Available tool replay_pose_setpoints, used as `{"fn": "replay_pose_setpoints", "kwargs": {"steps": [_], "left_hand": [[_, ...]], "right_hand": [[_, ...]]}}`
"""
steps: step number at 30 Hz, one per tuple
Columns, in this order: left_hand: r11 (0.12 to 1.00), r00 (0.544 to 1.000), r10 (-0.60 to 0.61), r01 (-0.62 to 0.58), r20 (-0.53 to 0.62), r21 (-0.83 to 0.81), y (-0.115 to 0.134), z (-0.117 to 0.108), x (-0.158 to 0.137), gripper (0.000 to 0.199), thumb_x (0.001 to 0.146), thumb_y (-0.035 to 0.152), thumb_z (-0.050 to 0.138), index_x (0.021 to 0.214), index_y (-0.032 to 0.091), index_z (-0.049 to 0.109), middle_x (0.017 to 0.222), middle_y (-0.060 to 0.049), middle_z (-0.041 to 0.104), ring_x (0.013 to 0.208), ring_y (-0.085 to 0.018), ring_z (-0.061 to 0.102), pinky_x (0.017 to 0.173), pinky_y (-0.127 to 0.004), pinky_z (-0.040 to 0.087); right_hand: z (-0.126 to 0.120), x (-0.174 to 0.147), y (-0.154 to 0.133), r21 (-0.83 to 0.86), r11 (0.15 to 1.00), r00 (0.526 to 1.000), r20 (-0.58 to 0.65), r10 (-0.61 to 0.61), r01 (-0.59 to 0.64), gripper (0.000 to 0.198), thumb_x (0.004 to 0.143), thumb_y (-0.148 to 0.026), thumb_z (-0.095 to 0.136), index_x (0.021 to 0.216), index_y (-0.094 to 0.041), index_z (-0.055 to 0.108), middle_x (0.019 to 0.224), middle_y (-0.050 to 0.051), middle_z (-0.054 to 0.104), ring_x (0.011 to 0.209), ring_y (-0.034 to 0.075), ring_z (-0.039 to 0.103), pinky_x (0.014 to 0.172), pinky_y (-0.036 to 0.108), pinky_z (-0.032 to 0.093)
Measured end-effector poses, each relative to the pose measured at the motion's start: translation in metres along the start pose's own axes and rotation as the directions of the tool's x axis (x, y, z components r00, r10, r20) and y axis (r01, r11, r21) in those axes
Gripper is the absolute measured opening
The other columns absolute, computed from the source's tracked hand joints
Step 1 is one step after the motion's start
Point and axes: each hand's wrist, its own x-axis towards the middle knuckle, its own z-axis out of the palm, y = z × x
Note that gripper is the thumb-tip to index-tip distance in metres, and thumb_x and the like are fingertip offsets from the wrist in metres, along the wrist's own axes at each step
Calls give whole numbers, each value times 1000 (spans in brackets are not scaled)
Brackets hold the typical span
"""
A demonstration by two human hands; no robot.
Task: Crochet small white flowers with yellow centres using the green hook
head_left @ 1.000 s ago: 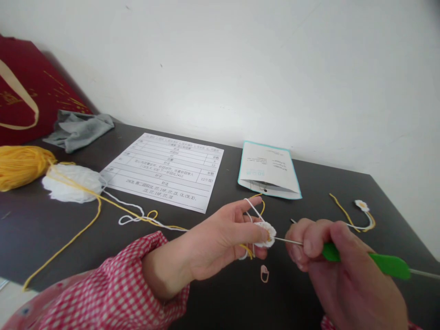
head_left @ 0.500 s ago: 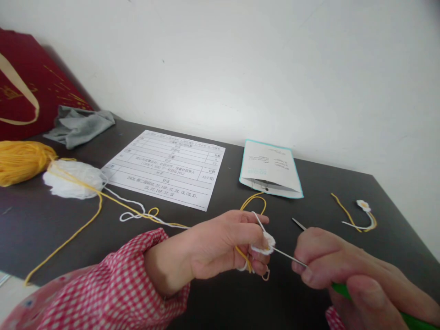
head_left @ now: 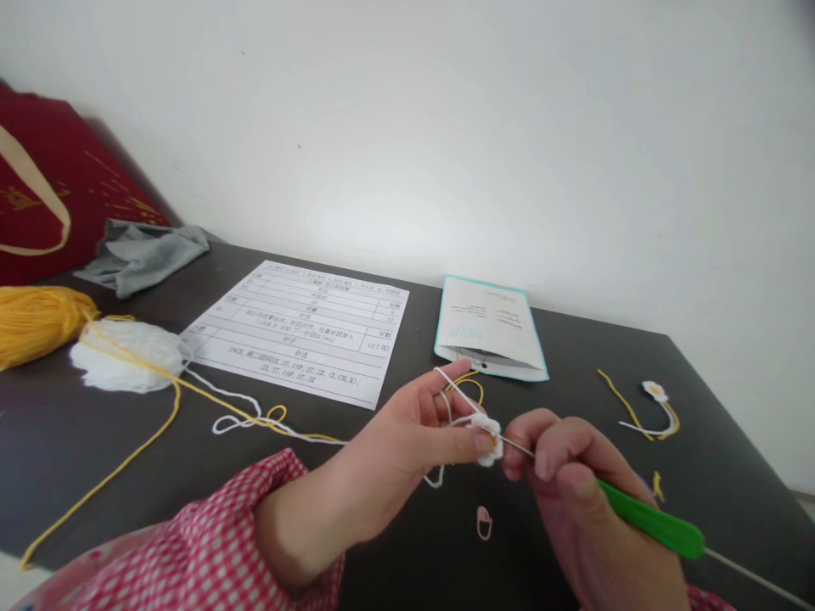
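Pinched between the thumb and fingers of my left hand (head_left: 407, 445) is a small white crocheted flower (head_left: 490, 448) with a yellow centre. White yarn (head_left: 451, 386) runs from it up over my raised left index finger. My right hand (head_left: 573, 475) grips a crochet hook (head_left: 655, 518) with a green handle. Its metal shaft points left and meets the flower's edge; the tip is hidden in the stitches. A thin metal rod sticks out behind the handle. Below the flower, a pink stitch marker (head_left: 485, 524) lies on the dark table.
A white yarn skein (head_left: 131, 361) and a yellow skein (head_left: 42, 322) lie at left, strands trailing. Behind are a grey cloth (head_left: 143, 255) and a red bag (head_left: 70, 187). A printed sheet (head_left: 299, 331) and a pouch (head_left: 490, 322) lie ahead. At right rests another small flower (head_left: 654, 391).
My right hand has moved left and turned, bringing the hook closer to the flower and its green handle into view. My left index finger has lifted, and the flower faces more toward me.
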Motion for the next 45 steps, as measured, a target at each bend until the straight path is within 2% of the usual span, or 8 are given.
{"fn": "replay_pose_setpoints", "kwargs": {"steps": [7, 12, 15, 22, 31, 35, 41, 45], "left_hand": [[999, 997, 34, -35, -76, -20, -13, 5, -2, 84, 63, 12, 88, 137, 15, 49, 78, 5, 66, 73, -9, 59, 75, -24, 42], [1000, 1000, -16, 16, -10, -14, -10, 3, -4, 83, 61, 12, 89, 135, 19, 52, 83, 3, 66, 74, -10, 60, 73, -26, 44], [999, 997, -45, 46, 54, -15, -2, 2, -4, 67, 69, 25, 86, 130, 17, 59, 85, -1, 68, 75, -13, 61, 72, -29, 45], [995, 988, 92, -86, -121, 55, 5, 0, 0, 21, 83, 27, 72, 99, 13, 78, 74, -2, 68, 62, -8, 55, 63, -22, 41], [961, 947, 277, -276, -165, 32, 10, 4, -4, 15, 89, 18, 65, 94, 16, 80, 66, 0, 70, 57, -5, 55, 59, -17, 43], [958, 950, 283, -273, -129, 92, 12, -1, -2, 15, 89, 21, 66, 94, 18, 80, 66, 1, 70, 57, -6, 55, 59, -18, 44], [929, 995, 93, -96, 26, 359, 22, -20, 9, 17, 82, 28, 73, 93, 17, 80, 75, -3, 74, 63, -9, 60, 65, -21, 49], [865, 994, 111, -108, 23, 490, 38, -38, -10, 20, 81, 34, 74, 89, 17, 81, 100, -10, 77, 93, -19, 67, 82, -30, 54]], "right_hand": [[0, -4, 8, -40, 997, 998, -14, 58, -58, 24, 75, -12, 81, 71, -26, 62, 86, -3, 64, 70, 12, 62, 55, 19, 52], [-4, 0, 2, 50, 995, 996, 5, 88, -89, 23, 77, -12, 79, 68, -25, 62, 82, -3, 67, 72, 12, 65, 63, 20, 55], [-6, 5, -3, 150, 974, 986, 36, 164, -167, 25, 76, -13, 80, 65, -24, 60, 76, -4, 66, 68, 12, 64, 64, 22, 55], [0, 9, -11, 201, 921, 943, 75, 324, -332, 35, 64, -22, 88, 57, -20, 54, 68, -2, 61, 63, 13, 52, 54, 20, 47], [-5, 6, -7, 215, 865, 889, 174, 423, -453, 32, 66, -19, 85, 60, -20, 53, 68, -3, 59, 59, 12, 49, 54, 22, 45], [-6, 7, -5, 192, 832, 849, 224, 479, -520, 35, 65, -20, 86, 59, -19, 52, 67, -3, 59, 59, 11, 48, 54, 22, 42], [-13, 9, 0, 141, 873, 849, 346, 399, -467, 39, 66, -20, 87, 60, -19, 49, 69, -3, 59, 60, 9, 50, 54, 20, 41], [-18, 15, 0, 140, 910, 853, 425, 301, -391, 41, 66, -21, 87, 60, -19, 47, 68, -2, 59, 56, 9, 51, 51, 21, 41]]}}
